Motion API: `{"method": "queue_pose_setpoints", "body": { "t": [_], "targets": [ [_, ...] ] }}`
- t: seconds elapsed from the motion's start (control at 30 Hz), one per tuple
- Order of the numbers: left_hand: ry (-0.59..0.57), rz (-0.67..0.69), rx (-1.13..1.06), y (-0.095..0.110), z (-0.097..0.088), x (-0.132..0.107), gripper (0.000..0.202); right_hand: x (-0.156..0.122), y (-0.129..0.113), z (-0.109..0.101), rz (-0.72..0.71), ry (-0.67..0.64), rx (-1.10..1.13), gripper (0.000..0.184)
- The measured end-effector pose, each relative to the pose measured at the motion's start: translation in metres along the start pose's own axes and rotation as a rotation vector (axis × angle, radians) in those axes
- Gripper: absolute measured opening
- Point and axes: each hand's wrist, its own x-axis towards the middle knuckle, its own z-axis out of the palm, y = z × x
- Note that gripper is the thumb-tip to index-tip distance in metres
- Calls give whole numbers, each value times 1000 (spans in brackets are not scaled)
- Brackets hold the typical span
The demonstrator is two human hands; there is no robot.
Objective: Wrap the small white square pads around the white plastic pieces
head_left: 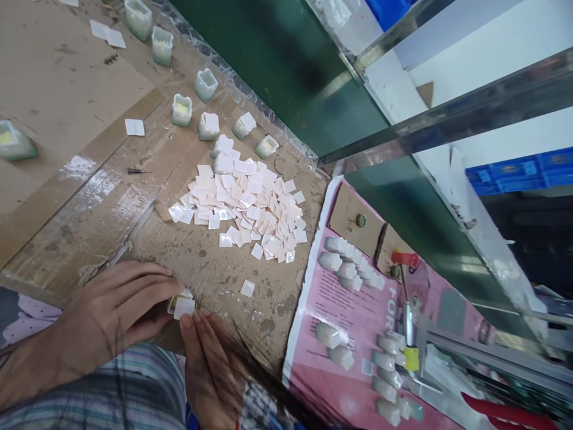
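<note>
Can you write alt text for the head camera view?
A person's left hand grips a small square cup with a white square against it, the right hand beside it, near a heap of white square pieces on a cardboard-covered bench. More cups stand beyond the heap.

A pile of square tabs (242, 206) lies on cardboard (67, 119), small cups (206, 85) behind it
</note>
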Motion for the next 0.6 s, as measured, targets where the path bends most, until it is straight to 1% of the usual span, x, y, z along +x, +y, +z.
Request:
{"method": "queue_pose_setpoints", "body": {
  "t": [0.07,0.2,0.27,0.37,0.43,0.53,0.6],
  "targets": [
    [-5,-7,-3,0,0,1,22,2,1,-1,21,44,-29,37],
    [0,1,-16,-1,0,-1,22,5,0,-1,-2,-14,-30,41],
    [-5,-8,-36,-1,-1,-1,22,4,-1,1,6,-12,-37,41],
    [-30,-23,-49,1,-2,0,21,-2,-5,7,30,66,-18,39],
    [-26,-17,-44,0,-1,0,22,-6,-7,11,63,114,5,37],
    [-30,-8,-47,-2,2,-2,23,-8,-7,14,72,56,-2,36],
    [-25,19,-51,-5,4,-5,23,-7,-6,18,69,61,-23,36]
  ]
}}
